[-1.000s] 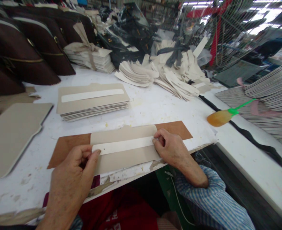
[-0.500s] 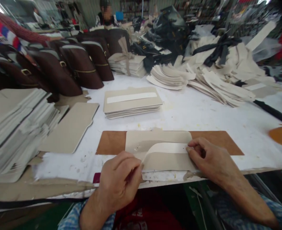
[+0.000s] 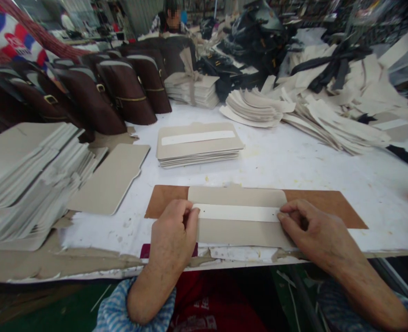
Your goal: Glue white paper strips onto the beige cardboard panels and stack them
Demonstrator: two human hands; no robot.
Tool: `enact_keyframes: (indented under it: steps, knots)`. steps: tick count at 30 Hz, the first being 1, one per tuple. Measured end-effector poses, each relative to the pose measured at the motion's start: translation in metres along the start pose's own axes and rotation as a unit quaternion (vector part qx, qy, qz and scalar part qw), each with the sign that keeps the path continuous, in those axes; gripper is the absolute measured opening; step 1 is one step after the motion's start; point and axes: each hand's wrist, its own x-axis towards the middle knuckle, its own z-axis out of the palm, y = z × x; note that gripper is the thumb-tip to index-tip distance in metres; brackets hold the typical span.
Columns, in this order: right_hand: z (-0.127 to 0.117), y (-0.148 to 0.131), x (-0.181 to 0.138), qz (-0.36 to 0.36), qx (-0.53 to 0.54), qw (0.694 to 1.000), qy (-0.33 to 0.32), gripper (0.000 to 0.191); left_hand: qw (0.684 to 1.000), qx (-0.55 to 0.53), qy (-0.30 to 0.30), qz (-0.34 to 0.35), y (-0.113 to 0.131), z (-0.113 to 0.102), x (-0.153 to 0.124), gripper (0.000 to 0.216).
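Observation:
A white strip (image 3: 237,213) lies flat across a beige panel (image 3: 242,233), with a small dark hole near each end. My left hand (image 3: 172,230) pinches the strip's left end between thumb and forefinger. At its right end, my right hand (image 3: 309,228) holds the strip in the same way, fingertips close to the panel's edge. Under the panel is a long brown strip (image 3: 325,207) that sticks out on both sides. Behind it sits a stack of beige panels (image 3: 199,154), a white strip (image 3: 199,137) on the top one.
At left are a pile of beige panels (image 3: 24,143) and a loose panel (image 3: 110,177). Dark brown bag pieces (image 3: 128,87) with buckles stand behind. Beige strips (image 3: 255,108) and scraps (image 3: 339,122) heap up at back right. A co-worker (image 3: 171,20) is in the background.
My left hand has moved up to the panel's left side, bringing the strip's raised, curled left end down flat. My right hand stays at the right end. The view has shifted slightly.

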Motion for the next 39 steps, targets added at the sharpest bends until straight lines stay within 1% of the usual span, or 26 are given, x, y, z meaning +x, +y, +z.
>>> enact_keyframes:
  steps: [10, 17, 19, 20, 22, 24, 26, 28, 30, 34, 37, 39]
  knots:
    - [-0.003, -0.005, 0.000, 0.013, -0.003, 1.000, -0.009, 0.031, 1.000, 0.026, 0.000, 0.004, 0.001, 0.002, 0.000, 0.009]
    - [-0.004, -0.005, 0.000, 0.000, 0.002, 1.000, 0.001, 0.029, 0.997, 0.069, -0.019, 0.007, 0.000, 0.003, 0.000, 0.007]
    - [-0.003, -0.003, 0.000, -0.010, 0.002, 1.000, 0.003, 0.026, 0.997, 0.078, -0.012, 0.015, 0.000, 0.003, 0.000, 0.003]
    - [-0.002, -0.001, 0.000, -0.016, 0.001, 1.000, 0.005, 0.025, 0.996, 0.082, -0.006, 0.021, 0.000, 0.002, 0.000, 0.008]
    - [0.000, 0.002, -0.001, -0.026, -0.005, 1.000, 0.012, 0.024, 0.995, 0.086, 0.006, 0.039, 0.001, 0.002, 0.000, 0.015]
    - [0.002, 0.005, -0.002, -0.033, -0.018, 0.999, 0.016, 0.023, 0.994, 0.086, 0.010, 0.067, 0.001, 0.002, 0.000, 0.012]
    - [0.004, 0.007, -0.004, -0.056, -0.029, 0.998, 0.018, 0.020, 0.989, 0.088, 0.014, 0.116, 0.000, 0.003, 0.000, 0.014]
    - [0.006, 0.006, -0.006, -0.096, -0.036, 0.994, 0.031, 0.019, 0.980, 0.099, 0.014, 0.169, -0.001, 0.003, 0.000, 0.020]
    - [0.007, 0.005, -0.008, -0.139, -0.044, 0.988, 0.052, 0.021, 0.972, 0.113, 0.003, 0.204, -0.002, 0.004, 0.001, 0.026]
    - [0.006, -0.001, -0.011, -0.181, -0.085, 0.977, 0.071, 0.024, 0.960, 0.157, -0.050, 0.224, 0.000, 0.000, 0.001, 0.024]
    - [0.002, -0.007, -0.015, -0.194, -0.144, 0.968, 0.069, 0.025, 0.942, 0.199, -0.107, 0.249, 0.003, -0.005, -0.001, 0.027]
    - [-0.002, -0.012, -0.019, -0.207, -0.198, 0.957, 0.054, 0.027, 0.925, 0.218, -0.142, 0.276, 0.006, -0.007, -0.003, 0.027]
